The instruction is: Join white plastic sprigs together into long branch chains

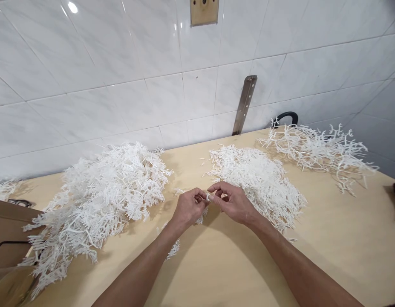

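The right hand [232,202] and left hand [189,207] are closing their fingertips on a small white piece [209,197] between them, its long axis too small to tell. The heap of slivers [264,175] is lying beside the right hand; the branching pile [117,183] is spreading leftward, beyond the left.

From here I get bright light, white glare on the glossy marbled wall tiles [136,51] upper left, and soft shadows lower centre.
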### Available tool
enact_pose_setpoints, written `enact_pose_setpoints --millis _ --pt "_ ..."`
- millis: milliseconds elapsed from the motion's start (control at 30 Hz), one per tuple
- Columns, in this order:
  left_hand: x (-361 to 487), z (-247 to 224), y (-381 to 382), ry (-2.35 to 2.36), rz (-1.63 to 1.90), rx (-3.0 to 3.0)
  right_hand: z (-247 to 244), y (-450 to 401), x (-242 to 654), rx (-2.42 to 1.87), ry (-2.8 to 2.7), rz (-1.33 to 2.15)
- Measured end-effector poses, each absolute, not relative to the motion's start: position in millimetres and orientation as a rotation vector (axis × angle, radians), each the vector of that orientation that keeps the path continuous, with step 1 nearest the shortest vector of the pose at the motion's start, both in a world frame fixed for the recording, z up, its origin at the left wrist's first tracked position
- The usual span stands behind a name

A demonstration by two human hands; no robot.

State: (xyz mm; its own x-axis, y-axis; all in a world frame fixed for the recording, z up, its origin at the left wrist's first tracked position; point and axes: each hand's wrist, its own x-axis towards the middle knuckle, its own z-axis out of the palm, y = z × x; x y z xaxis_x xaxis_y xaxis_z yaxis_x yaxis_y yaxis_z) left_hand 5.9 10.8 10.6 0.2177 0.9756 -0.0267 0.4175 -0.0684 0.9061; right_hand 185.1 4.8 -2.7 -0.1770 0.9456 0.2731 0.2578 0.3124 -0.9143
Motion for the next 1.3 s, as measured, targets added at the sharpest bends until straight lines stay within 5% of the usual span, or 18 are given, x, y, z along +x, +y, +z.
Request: enact_pose_setpoints --millis 300,1300 --pt "9 20 4 1.481 0.775 1.906 -1 7 182 -1.127 -1.754 0.826" --pt "-1 27 3 1.393 0.624 1.981 -13 11 178 -1.071 -1.38 1.333"
